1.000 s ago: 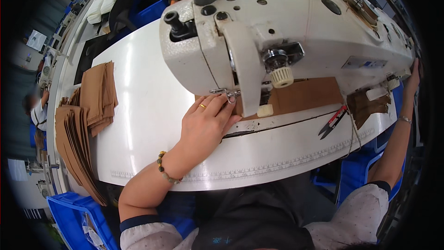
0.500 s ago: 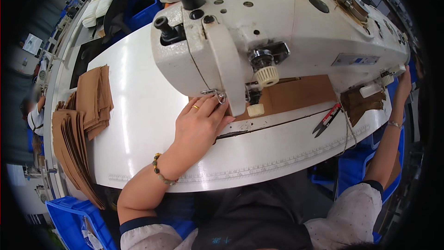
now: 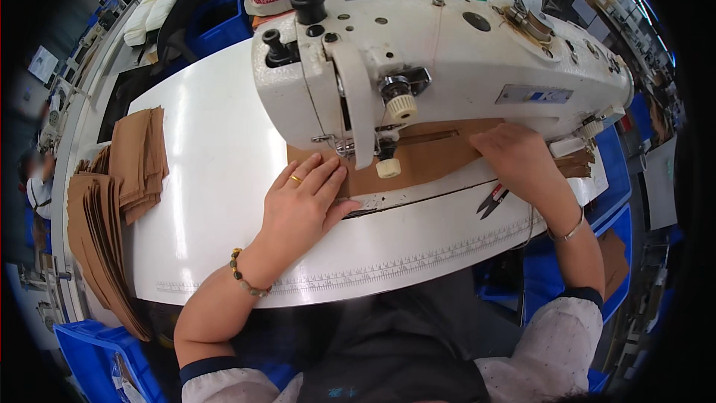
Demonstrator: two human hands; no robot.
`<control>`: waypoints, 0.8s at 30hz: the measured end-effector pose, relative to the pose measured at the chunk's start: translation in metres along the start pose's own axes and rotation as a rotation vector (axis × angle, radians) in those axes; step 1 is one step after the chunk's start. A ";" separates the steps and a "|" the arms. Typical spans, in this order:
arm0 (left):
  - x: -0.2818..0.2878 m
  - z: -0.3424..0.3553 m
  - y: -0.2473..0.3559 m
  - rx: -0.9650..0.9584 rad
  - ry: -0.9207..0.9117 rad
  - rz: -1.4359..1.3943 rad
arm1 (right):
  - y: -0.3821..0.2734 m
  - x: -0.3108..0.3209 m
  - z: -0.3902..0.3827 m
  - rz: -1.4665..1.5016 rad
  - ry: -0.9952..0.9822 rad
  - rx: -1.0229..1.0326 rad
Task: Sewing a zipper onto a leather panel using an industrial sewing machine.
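While the cloth is pressed by the unclosed left hand, and the right hand shows no clear grip, a crease could be caused by uneven pulling.

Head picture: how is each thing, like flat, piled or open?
Machine, upright, can't tell if running
Brown piece, lying flat, partly hidden
Left hand, touching the piece's left end
Right hand, at the piece's right end, grip unclear
Snips, lying down
Brown stacks, piled
Lower-left bin, open-topped, something inside
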State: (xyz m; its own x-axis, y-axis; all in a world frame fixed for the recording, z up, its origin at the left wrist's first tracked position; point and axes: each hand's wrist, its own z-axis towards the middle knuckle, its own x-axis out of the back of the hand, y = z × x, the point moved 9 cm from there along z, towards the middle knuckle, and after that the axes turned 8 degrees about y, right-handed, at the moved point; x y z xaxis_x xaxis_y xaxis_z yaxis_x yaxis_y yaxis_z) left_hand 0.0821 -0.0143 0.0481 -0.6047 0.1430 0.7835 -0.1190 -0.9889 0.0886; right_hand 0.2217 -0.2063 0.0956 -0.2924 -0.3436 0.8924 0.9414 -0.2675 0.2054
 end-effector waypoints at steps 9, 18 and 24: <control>0.028 -0.048 0.072 -0.556 -0.008 -0.151 | -0.126 0.038 -0.015 1.021 -0.229 0.018; 0.047 -0.075 0.051 -0.101 -0.077 -0.176 | -0.182 -0.024 -0.046 0.477 -0.240 0.234; 0.057 -0.092 0.044 0.013 -0.034 -0.200 | -0.177 -0.021 -0.051 1.073 -0.280 -0.040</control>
State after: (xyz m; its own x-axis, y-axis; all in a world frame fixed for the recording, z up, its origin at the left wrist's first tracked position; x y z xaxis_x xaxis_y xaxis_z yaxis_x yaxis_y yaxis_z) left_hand -0.0304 -0.0463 0.0405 -0.5435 0.3351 0.7696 -0.2237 -0.9415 0.2520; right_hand 0.0526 -0.1981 0.0201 0.7244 -0.2000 0.6597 0.6756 0.0160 -0.7371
